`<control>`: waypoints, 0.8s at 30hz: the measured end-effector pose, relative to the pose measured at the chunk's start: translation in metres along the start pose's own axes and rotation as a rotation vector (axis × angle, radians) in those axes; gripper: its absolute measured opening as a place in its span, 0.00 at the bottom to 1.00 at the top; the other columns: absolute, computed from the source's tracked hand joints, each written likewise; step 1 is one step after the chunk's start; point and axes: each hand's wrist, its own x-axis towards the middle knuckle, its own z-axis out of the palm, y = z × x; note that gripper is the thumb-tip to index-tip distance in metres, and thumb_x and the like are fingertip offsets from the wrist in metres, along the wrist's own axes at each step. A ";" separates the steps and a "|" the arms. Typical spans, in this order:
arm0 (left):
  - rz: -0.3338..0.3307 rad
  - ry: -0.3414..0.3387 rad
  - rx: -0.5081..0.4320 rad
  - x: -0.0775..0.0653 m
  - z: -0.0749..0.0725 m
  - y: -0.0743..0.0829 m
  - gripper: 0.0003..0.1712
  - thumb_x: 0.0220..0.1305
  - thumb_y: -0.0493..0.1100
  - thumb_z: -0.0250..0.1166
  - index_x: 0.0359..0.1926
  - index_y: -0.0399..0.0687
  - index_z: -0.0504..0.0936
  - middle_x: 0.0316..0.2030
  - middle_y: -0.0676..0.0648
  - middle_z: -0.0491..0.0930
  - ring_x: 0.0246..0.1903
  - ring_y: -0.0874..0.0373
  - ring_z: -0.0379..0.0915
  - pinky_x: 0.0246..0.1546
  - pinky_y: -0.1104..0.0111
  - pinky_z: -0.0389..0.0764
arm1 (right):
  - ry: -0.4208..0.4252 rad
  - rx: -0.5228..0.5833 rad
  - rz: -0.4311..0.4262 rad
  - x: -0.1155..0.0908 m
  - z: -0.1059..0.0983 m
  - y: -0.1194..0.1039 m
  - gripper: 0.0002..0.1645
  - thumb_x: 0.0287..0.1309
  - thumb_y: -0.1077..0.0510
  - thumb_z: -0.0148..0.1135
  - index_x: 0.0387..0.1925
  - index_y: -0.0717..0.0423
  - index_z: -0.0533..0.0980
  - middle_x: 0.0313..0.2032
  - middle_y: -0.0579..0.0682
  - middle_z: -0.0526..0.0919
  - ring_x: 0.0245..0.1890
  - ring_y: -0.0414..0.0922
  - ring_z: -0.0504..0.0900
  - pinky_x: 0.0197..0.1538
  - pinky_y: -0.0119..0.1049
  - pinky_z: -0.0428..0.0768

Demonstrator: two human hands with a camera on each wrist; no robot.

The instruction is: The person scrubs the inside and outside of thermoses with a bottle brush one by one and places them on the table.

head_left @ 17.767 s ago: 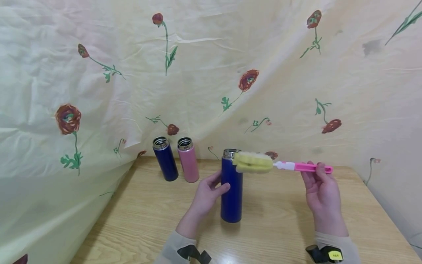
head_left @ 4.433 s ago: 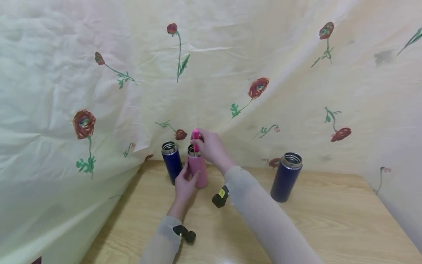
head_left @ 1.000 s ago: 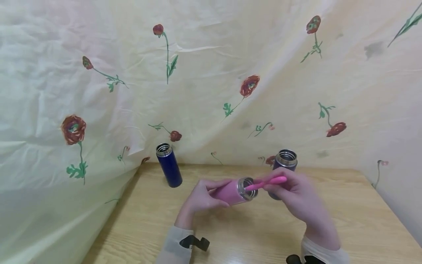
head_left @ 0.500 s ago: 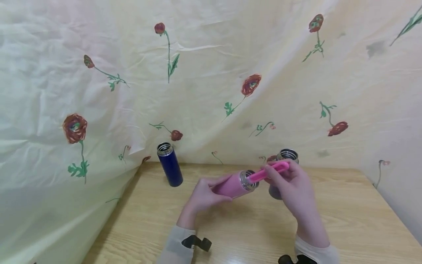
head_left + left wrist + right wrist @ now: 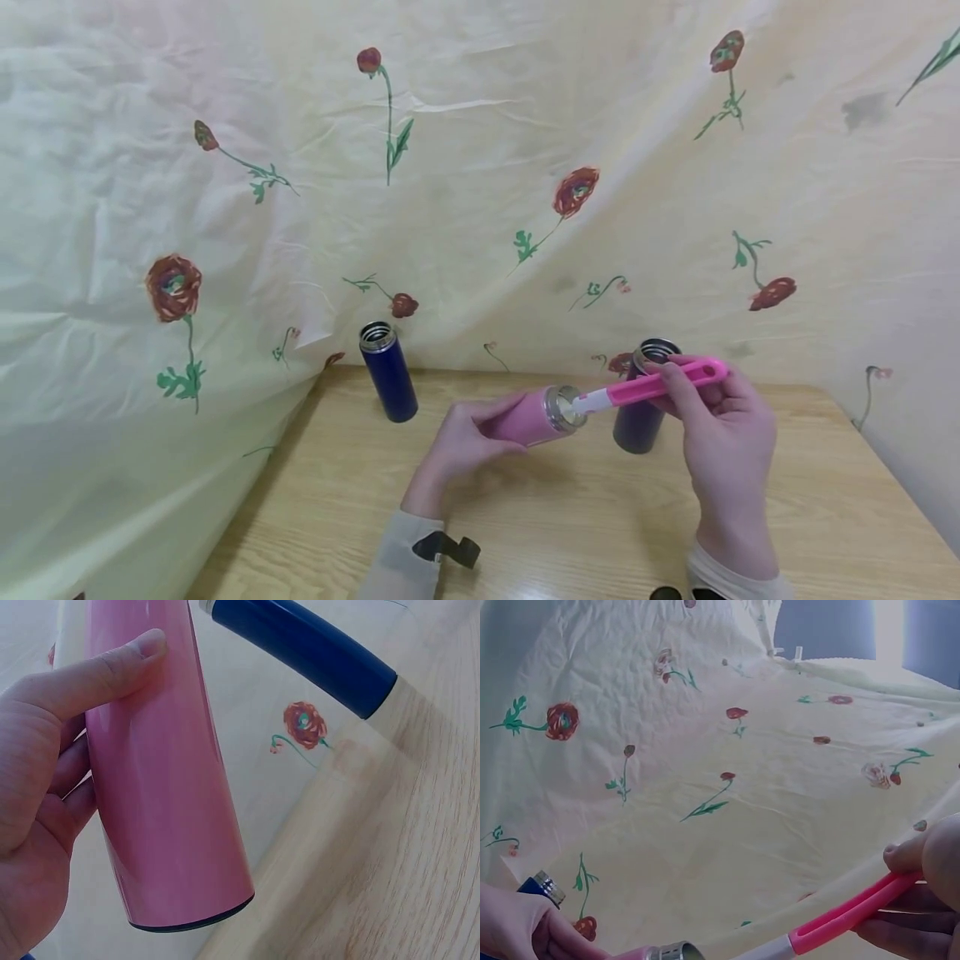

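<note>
My left hand (image 5: 467, 440) grips a pink bottle (image 5: 525, 419) round its body, tilted above the table with its steel mouth facing right. In the left wrist view the bottle (image 5: 165, 772) shows its dark-edged base, the thumb lying across its side. The right hand (image 5: 723, 442) pinches the pink handle of a bottle brush (image 5: 652, 386). The brush's white neck (image 5: 592, 402) enters the bottle's mouth; its yellow sponge head is mostly hidden inside. From the right wrist view, the brush handle (image 5: 847, 915) sits between thumb and fingers.
A blue bottle (image 5: 390, 379) without a lid stands at the back left of the wooden table (image 5: 315, 500). Another dark blue open bottle (image 5: 637, 425) stands behind the right hand. A flowered cloth (image 5: 465, 208) hangs behind and to the left.
Over the last second the right hand has drawn the brush rightward, so its white neck now shows outside the pink bottle. Earlier, the pink bottle stood upright beside the left blue bottle.
</note>
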 end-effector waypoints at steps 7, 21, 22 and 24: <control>0.020 -0.024 -0.002 0.000 -0.002 0.001 0.43 0.50 0.39 0.87 0.68 0.63 0.84 0.63 0.60 0.83 0.65 0.58 0.78 0.69 0.56 0.76 | -0.109 0.074 -0.120 0.000 -0.007 -0.004 0.13 0.68 0.74 0.66 0.51 0.81 0.79 0.42 0.60 0.92 0.39 0.47 0.93 0.43 0.38 0.88; 0.010 -0.085 -0.024 -0.002 -0.006 -0.002 0.44 0.50 0.37 0.86 0.69 0.61 0.83 0.64 0.62 0.82 0.66 0.58 0.77 0.70 0.54 0.74 | -0.145 0.084 -0.184 -0.002 -0.016 -0.012 0.14 0.69 0.78 0.61 0.51 0.88 0.74 0.43 0.64 0.91 0.41 0.48 0.93 0.44 0.40 0.88; 0.002 -0.088 -0.025 -0.002 -0.007 -0.002 0.44 0.50 0.37 0.86 0.69 0.61 0.83 0.64 0.63 0.82 0.66 0.58 0.77 0.70 0.53 0.74 | -0.138 0.073 -0.173 -0.003 -0.016 -0.013 0.14 0.69 0.78 0.61 0.51 0.88 0.74 0.43 0.62 0.92 0.41 0.48 0.93 0.45 0.40 0.88; -0.007 -0.096 -0.027 -0.003 -0.007 -0.002 0.44 0.50 0.36 0.86 0.69 0.58 0.83 0.63 0.62 0.83 0.66 0.58 0.78 0.70 0.52 0.74 | -0.132 0.098 -0.172 -0.003 -0.018 -0.014 0.14 0.68 0.79 0.60 0.51 0.89 0.74 0.42 0.61 0.92 0.41 0.49 0.93 0.44 0.41 0.88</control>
